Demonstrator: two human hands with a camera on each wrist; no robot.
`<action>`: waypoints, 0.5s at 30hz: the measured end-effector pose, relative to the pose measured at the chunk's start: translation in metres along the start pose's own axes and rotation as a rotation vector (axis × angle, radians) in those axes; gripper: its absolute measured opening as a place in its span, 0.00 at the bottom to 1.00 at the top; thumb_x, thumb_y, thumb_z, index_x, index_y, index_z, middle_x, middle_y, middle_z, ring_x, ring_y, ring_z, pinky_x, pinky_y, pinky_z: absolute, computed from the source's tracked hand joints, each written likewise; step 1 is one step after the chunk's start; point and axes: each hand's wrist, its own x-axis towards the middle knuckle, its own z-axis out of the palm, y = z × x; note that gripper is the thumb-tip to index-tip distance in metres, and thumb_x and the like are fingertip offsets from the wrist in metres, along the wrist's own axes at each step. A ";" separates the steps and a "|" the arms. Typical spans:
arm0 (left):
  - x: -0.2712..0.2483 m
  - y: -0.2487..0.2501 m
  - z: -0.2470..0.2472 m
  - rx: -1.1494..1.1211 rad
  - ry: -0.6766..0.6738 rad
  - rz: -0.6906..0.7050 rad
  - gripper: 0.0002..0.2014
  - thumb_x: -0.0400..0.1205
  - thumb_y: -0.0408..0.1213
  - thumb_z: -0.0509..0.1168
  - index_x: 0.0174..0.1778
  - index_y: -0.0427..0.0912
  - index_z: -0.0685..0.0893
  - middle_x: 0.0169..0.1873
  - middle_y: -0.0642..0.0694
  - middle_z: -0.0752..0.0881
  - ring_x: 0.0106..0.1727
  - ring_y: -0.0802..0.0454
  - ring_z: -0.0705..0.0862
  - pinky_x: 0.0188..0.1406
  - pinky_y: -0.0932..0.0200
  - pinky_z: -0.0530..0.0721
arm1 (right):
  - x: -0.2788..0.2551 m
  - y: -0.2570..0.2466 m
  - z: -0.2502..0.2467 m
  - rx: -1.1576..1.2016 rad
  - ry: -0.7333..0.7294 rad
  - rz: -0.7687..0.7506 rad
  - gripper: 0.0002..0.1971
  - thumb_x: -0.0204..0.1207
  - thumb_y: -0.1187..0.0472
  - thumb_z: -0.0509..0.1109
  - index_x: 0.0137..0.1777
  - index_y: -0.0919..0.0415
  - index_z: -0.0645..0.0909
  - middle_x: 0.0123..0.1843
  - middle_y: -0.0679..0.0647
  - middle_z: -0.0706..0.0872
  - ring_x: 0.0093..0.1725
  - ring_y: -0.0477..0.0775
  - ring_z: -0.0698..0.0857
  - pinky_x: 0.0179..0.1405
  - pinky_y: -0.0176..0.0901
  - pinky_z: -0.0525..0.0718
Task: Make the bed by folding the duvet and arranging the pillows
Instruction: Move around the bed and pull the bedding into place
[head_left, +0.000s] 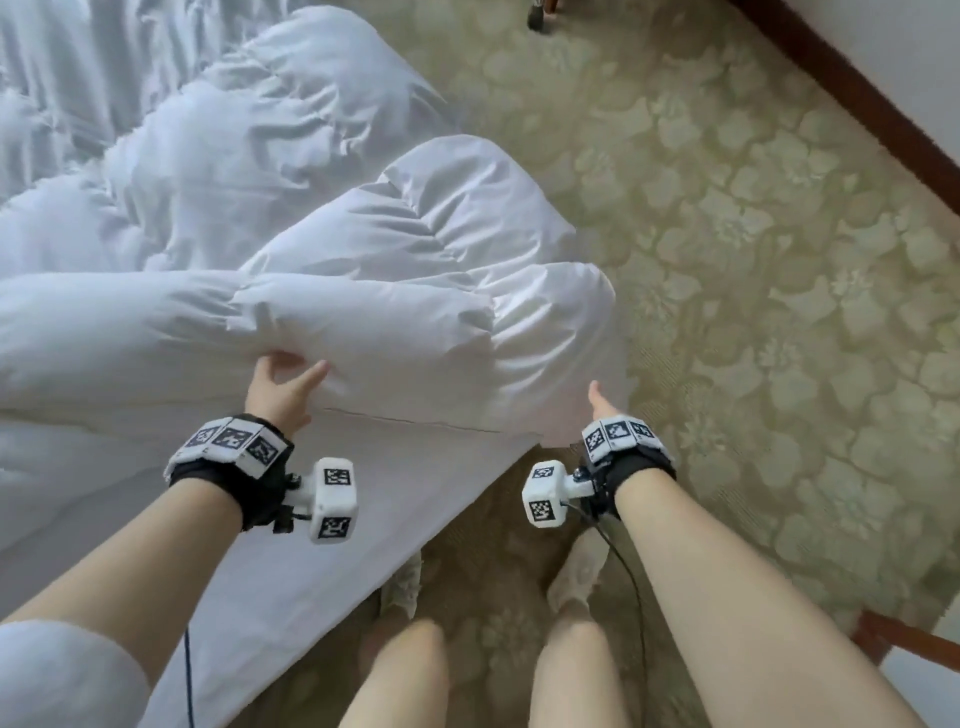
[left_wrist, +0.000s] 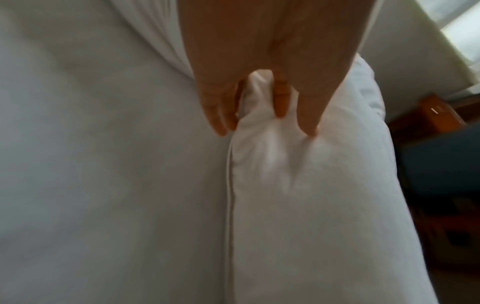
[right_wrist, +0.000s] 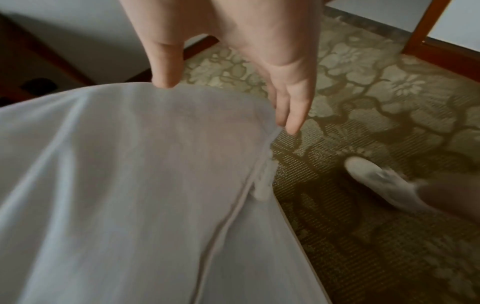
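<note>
- The left hand (head_left: 283, 387) has its fingers (left_wrist: 281, 98) curled into a bunch of white fabric, gripping the near edge of the duvet (head_left: 322, 249).
- The right hand (right_wrist: 259, 61) is loosely spread, thumb resting on top of the duvet's corner and fingertips (right_wrist: 293, 125) just beside its seam; whether they pinch the cloth cannot be told.
- The duvet lies heaped in puffy folds across the bed (head_left: 332, 551), its near corner bulging over the bed's right edge.
- Both wrists carry black bands with patterned marker cubes.
- A green floral carpet (head_left: 753, 260) lies beside the bed, with the person's pale slippers (right_wrist: 384, 181) on it.
</note>
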 end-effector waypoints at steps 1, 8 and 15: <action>0.006 0.001 0.004 -0.039 0.068 -0.022 0.13 0.76 0.43 0.71 0.52 0.47 0.75 0.48 0.43 0.77 0.39 0.50 0.76 0.31 0.59 0.77 | 0.013 -0.006 -0.006 -0.017 -0.013 -0.004 0.46 0.67 0.25 0.58 0.79 0.56 0.64 0.78 0.57 0.69 0.76 0.63 0.70 0.72 0.58 0.70; -0.010 0.061 0.021 -0.134 0.485 -0.110 0.11 0.67 0.32 0.70 0.26 0.44 0.73 0.25 0.44 0.74 0.26 0.49 0.71 0.33 0.59 0.76 | 0.027 -0.139 -0.071 -0.414 -0.387 -0.192 0.24 0.82 0.54 0.59 0.73 0.67 0.71 0.70 0.64 0.77 0.71 0.63 0.76 0.72 0.55 0.75; -0.036 0.172 0.079 -0.332 0.683 -0.169 0.13 0.65 0.37 0.63 0.44 0.41 0.83 0.46 0.34 0.84 0.48 0.38 0.85 0.54 0.45 0.88 | -0.046 -0.355 -0.172 -0.521 -0.313 -0.555 0.22 0.85 0.57 0.55 0.74 0.68 0.71 0.73 0.61 0.76 0.71 0.60 0.77 0.67 0.46 0.75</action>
